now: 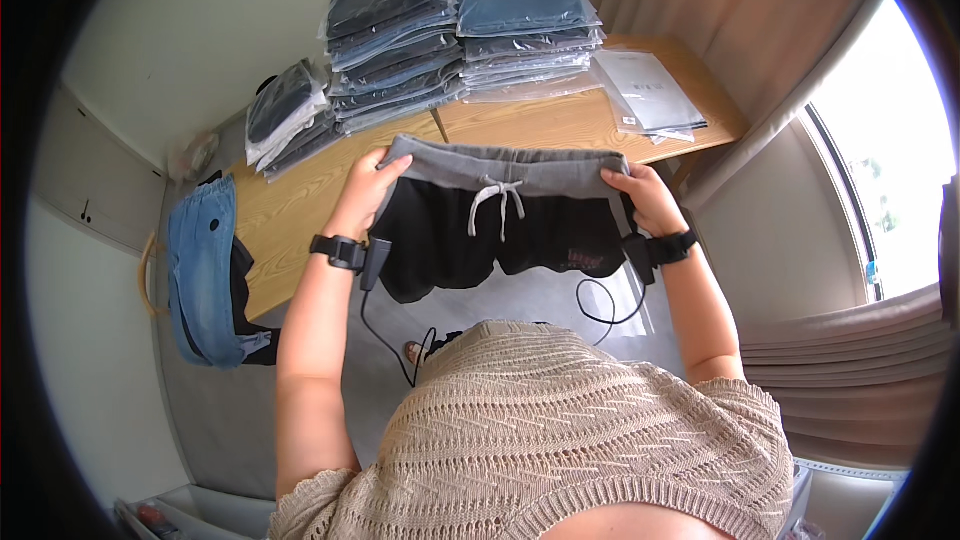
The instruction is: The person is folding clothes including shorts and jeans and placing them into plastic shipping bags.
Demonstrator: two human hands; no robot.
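Observation:
Stretched out between my hands is a pair of black shorts (440, 230) with a wide grey waistband and a white drawstring tied in a bow. A small reddish print shows low on one leg. My left hand (372, 185) grips the left end of the waistband, thumb on the near side. At the other end, my right hand (645, 192) pinches the waistband the same way. The fabric hangs from both grips, above the grey floor and in front of the table's near edge.
A wooden table (300, 210) holds tall stacks of bagged folded jeans (395, 50), more bagged garments (285, 110) and flat clear bags (650, 90). Blue jeans (205, 270) hang over something at left. Black cables (375, 325) dangle from my wrist straps. Curtains and a window stand at right.

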